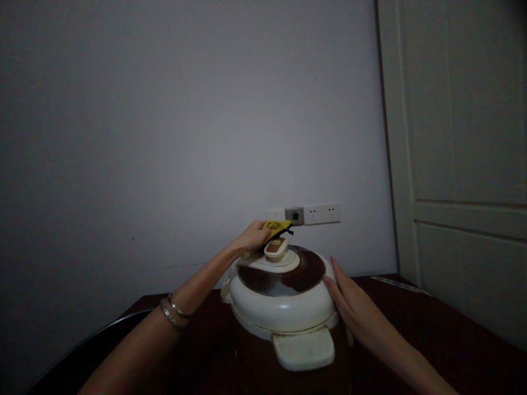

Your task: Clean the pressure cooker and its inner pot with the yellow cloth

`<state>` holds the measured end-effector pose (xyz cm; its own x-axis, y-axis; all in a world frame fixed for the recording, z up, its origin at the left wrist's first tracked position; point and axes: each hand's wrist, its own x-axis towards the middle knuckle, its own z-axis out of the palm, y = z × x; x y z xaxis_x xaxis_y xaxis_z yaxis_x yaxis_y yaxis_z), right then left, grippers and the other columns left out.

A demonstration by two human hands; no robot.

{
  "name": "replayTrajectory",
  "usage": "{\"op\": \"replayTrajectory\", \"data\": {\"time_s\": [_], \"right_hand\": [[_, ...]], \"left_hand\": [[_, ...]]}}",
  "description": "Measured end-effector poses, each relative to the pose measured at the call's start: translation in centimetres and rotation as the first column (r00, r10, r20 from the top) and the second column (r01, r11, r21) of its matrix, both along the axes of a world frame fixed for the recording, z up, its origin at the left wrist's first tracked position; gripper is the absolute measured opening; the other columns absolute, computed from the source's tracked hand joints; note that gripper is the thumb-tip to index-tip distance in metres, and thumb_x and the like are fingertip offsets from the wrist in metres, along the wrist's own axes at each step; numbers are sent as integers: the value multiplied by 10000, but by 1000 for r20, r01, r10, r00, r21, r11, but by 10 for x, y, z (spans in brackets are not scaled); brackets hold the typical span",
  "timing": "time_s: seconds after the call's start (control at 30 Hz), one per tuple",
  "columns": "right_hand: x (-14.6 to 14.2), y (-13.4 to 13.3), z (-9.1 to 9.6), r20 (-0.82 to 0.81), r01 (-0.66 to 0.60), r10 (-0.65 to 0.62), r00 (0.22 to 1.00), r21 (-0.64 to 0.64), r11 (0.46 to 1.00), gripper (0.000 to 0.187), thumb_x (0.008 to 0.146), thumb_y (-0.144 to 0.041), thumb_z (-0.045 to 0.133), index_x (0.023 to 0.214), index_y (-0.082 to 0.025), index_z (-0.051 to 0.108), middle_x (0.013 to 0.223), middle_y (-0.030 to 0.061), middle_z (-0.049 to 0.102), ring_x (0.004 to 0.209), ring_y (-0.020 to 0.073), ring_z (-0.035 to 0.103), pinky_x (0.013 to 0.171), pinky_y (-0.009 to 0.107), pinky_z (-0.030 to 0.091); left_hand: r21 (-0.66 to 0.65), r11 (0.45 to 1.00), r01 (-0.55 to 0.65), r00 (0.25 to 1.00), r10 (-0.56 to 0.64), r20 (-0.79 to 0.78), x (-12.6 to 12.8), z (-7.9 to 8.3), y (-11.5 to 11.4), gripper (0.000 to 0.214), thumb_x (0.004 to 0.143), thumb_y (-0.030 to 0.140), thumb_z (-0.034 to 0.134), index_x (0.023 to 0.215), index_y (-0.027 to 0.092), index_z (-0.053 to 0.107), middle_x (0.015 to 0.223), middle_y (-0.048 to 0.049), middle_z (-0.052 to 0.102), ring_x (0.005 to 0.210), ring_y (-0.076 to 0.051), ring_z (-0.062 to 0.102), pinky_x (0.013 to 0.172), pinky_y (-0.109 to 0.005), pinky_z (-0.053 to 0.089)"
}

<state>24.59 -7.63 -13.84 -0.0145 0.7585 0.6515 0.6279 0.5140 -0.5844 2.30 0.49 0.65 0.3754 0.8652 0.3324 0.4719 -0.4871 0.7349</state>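
Observation:
A white and brown rice cooker (pixel 284 312) stands on a dark wooden table (pixel 432 323) in front of me. Its lid has a brown glossy top and a small white knob (pixel 275 248) near the back. My left hand (pixel 252 237) is closed on a yellow cloth (pixel 276 226) and holds it against the back of the lid beside the knob. A bracelet (pixel 173 314) sits on that wrist. My right hand (pixel 349 302) lies flat with fingers stretched out against the right side of the lid.
A grey wall rises behind the table, with a white strip of sockets (pixel 307 214) just above the cooker. A white panelled door (pixel 465 164) stands at the right. A dark curved edge (pixel 102 334) shows at the lower left.

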Motion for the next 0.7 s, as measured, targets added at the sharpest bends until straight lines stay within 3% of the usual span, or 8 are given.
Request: {"op": "replayTrajectory", "data": {"time_s": [0.1, 0.23, 0.47, 0.53, 0.6, 0.63, 0.7], "right_hand": [[-1, -1, 2, 18, -16, 15, 1000, 37, 999, 638, 925, -508, 311, 1436, -126, 307, 1431, 146, 393, 1314, 264, 385, 1087, 480, 314], [-3, -2, 2, 24, 1, -2, 1000, 32, 999, 629, 923, -513, 302, 1432, -145, 325, 1419, 130, 418, 1306, 263, 399, 1090, 483, 313], [-2, -3, 0, 14, -2, 2, 1000, 46, 999, 604, 919, -511, 325, 1422, -177, 354, 1410, 105, 435, 1299, 263, 409, 1085, 495, 324], [-1, -2, 0, 11, 2, -3, 1000, 54, 999, 589, 914, -514, 338, 1401, -188, 393, 1392, 99, 461, 1291, 270, 420, 1077, 509, 330], [0, -3, 1, 15, -5, 4, 1000, 63, 998, 562, 916, -508, 343, 1380, -203, 427, 1374, 94, 484, 1276, 275, 439, 1068, 519, 340], [0, -3, 2, 20, -13, 12, 1000, 69, 998, 551, 919, -500, 343, 1378, -209, 430, 1372, 90, 486, 1274, 275, 443, 1068, 520, 340], [1, -5, 3, 31, -28, 25, 999, 78, 997, 537, 926, -478, 342, 1389, -214, 413, 1380, 85, 479, 1279, 269, 438, 1074, 512, 334]], "left_hand": [[79, 995, -59, 996, 64, -60, -2, 3, -14, 310, 690, 97, 434, 868, 144, 683, 840, -40, 718, 732, -162, 627, 687, -270, 476], [194, 976, -98, 989, 118, -93, -11, -1, -35, 371, 673, 94, 433, 965, 139, 656, 962, -75, 710, 819, -189, 633, 748, -313, 490], [426, 898, -110, 960, 207, -188, -34, -11, -72, 336, 810, 227, 434, 1105, 187, 589, 1072, -107, 676, 932, -225, 623, 823, -373, 488], [520, 829, -208, 920, 347, -185, -38, -6, -80, 313, 861, 237, 388, 1104, 186, 579, 990, -98, 687, 867, -224, 634, 781, -372, 494], [629, 711, -314, 841, 516, -163, -40, -3, -83, 322, 884, 213, 350, 1121, 174, 565, 939, -102, 682, 834, -236, 635, 762, -382, 490], [670, 665, -329, 805, 569, -169, -40, -3, -84, 330, 883, 192, 344, 1133, 165, 558, 953, -112, 676, 849, -246, 632, 770, -389, 486], [721, 637, -272, 766, 597, -238, -39, -8, -84, 337, 868, 153, 352, 1137, 151, 556, 1051, -134, 650, 942, -263, 610, 819, -402, 477]]}}
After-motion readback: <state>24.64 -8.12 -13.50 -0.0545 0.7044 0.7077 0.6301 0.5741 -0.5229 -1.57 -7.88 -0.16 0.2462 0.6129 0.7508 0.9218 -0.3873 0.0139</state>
